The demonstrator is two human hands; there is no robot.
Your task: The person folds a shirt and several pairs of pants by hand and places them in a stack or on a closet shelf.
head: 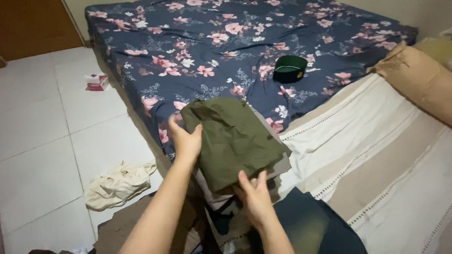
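— What have the person's hands got hold of?

— The left hand (pixel 186 140) grips the left edge of a folded olive-green garment (pixel 233 140) at the centre of the frame, fingers clamped over it. The right hand (pixel 256 198) sits at the lower edge, fingers curled against the fold from below; how firmly it grips cannot be told. The garment tops a stack of folded clothes (pixel 265 167).

— Any packages nearby?

— One small red-and-white box (pixel 97 82) on the white tiled floor (pixel 24 132), left of the frame.

— And the arms?

— Both forearms rise from the bottom centre, bare, angled toward each other.

— Further out?

— A dark green cap (pixel 290 68) lies on the navy floral bedsheet (pixel 231 29), a cream cloth (pixel 117 184) on the floor lower left, tan pillows (pixel 434 86) at right.
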